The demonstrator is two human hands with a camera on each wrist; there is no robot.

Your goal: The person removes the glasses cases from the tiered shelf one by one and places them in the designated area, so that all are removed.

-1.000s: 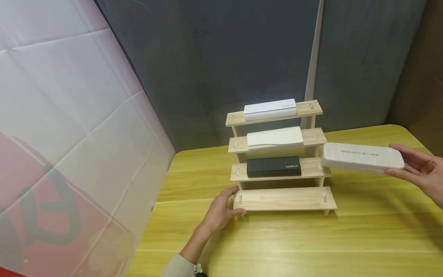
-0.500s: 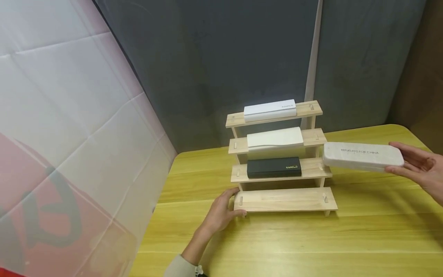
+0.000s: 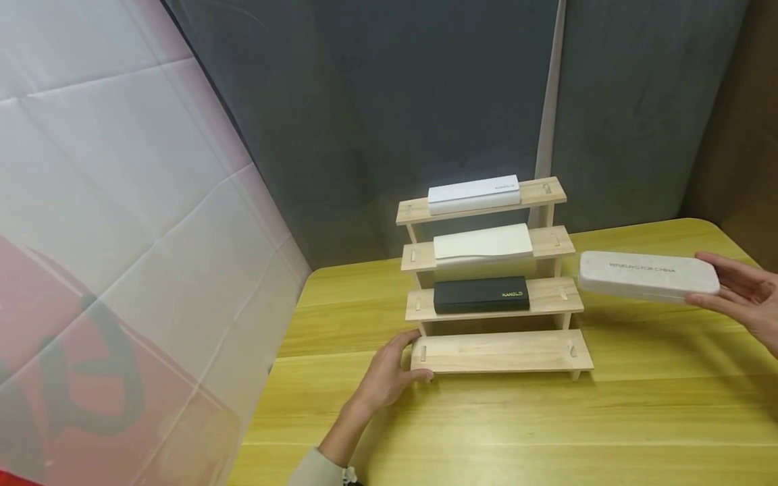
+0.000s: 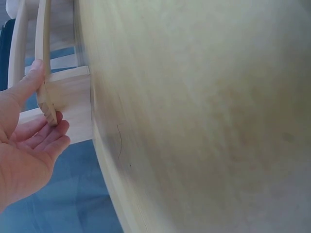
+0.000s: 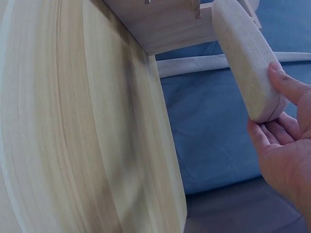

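A stepped wooden rack (image 3: 498, 352) with several tiers stands on the table. My left hand (image 3: 384, 370) grips the left end of its lowest shelf, thumb on the front edge; the left wrist view shows the fingers (image 4: 53, 138) around the board's end. Off the rack's right side, my right hand (image 3: 744, 297) holds a whitish glasses case (image 3: 647, 275) by its right end, raised above the table. Lettering runs along its lid. On the rack lie a black case (image 3: 480, 295), a cream case (image 3: 483, 244) above it, and a white case (image 3: 474, 194) on the top shelf.
The yellow wood-grain table (image 3: 516, 432) spreads in front of and beside the rack. Dark grey cloth (image 3: 365, 135) hangs behind it. A white panel with red printing (image 3: 182, 236) slants along the left side.
The whitish glasses case in my right hand first stays nearly still, then shifts slightly right, away from the rack. My left hand keeps its grip on the bottom shelf.
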